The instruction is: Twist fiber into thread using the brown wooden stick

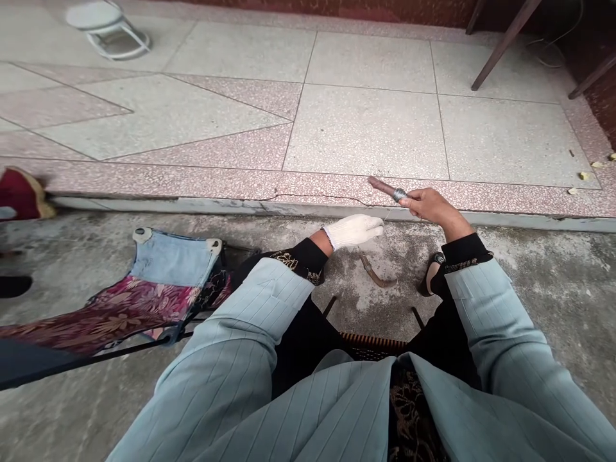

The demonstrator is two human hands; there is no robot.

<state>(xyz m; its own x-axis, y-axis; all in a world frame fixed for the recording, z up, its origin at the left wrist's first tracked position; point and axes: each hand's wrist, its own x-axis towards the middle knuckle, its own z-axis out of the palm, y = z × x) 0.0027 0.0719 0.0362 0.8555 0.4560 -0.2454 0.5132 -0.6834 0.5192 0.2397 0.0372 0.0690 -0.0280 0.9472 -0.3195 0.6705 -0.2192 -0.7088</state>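
Observation:
My right hand (430,206), bare, is closed around the near end of a short brown stick (382,185). Silvery wire (399,194) is wound in a tight coil about the stick, just beyond my thumb. To its left is my left hand (355,231) in a white knitted glove, fingers pressed together. A thin strand of the wire seems to run from the gloved fingertips up toward the coil; its grip point is hard to see. On the concrete below lies a curved brown piece (378,274) with a paler band near one end.
A low step edge (231,205) crosses in front, with terrazzo tiles (366,128) above it. A folding fabric chair (168,256) stands at left. Farther off are a white stool (113,29) and dark furniture legs (505,45). Another person's red shoe (22,192) shows at the left edge.

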